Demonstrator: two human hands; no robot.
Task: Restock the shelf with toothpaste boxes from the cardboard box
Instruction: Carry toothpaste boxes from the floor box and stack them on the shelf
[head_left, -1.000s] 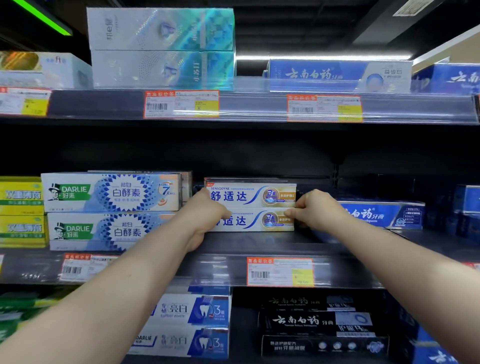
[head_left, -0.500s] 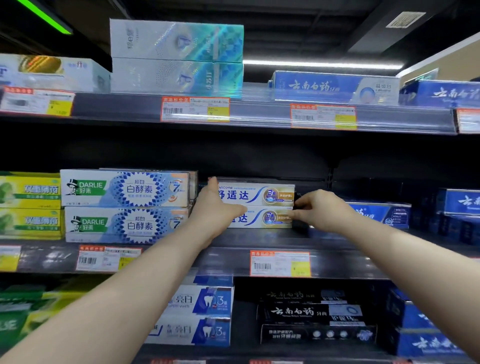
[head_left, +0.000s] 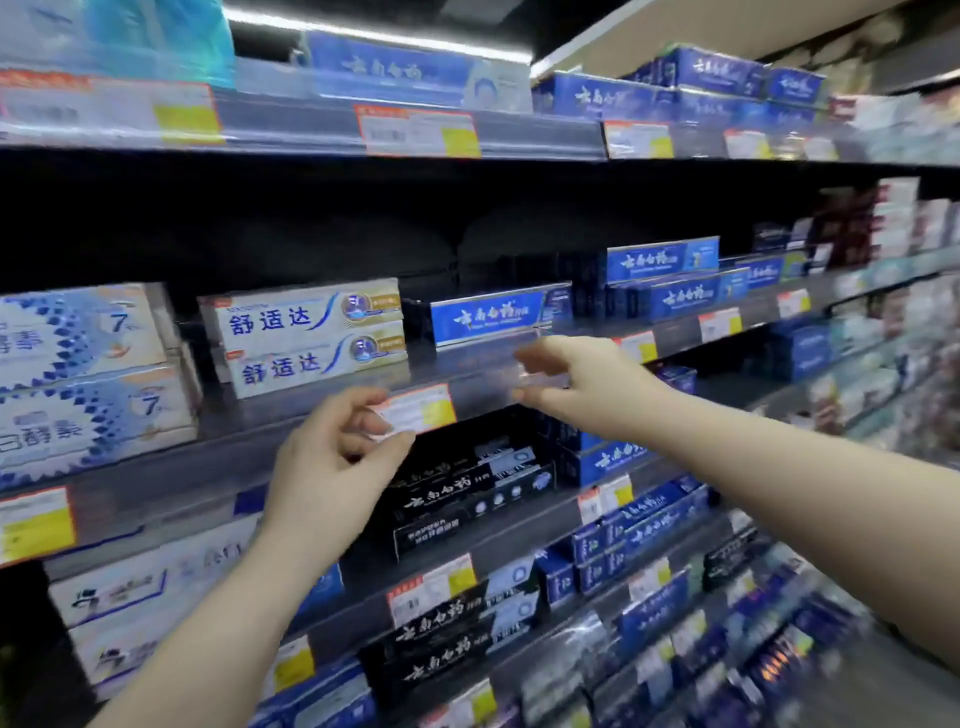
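Observation:
Two white toothpaste boxes with blue lettering lie stacked on the middle shelf, between pale blue boxes on the left and a blue box on the right. My left hand hovers below them in front of the shelf edge, fingers loosely curled beside a price tag, holding nothing. Further right, at the clear shelf strip under the blue box, my right hand reaches forward with relaxed fingers and is empty. The cardboard box is out of view.
Pale blue boxes fill the left of the middle shelf. Black toothpaste boxes sit on the shelf below, with more blue ones running off to the right. The upper shelf carries blue and holographic boxes.
Both hands have let go of the stacked white boxes and pulled back and down to the shelf edge. The view has swung to the right along the aisle.

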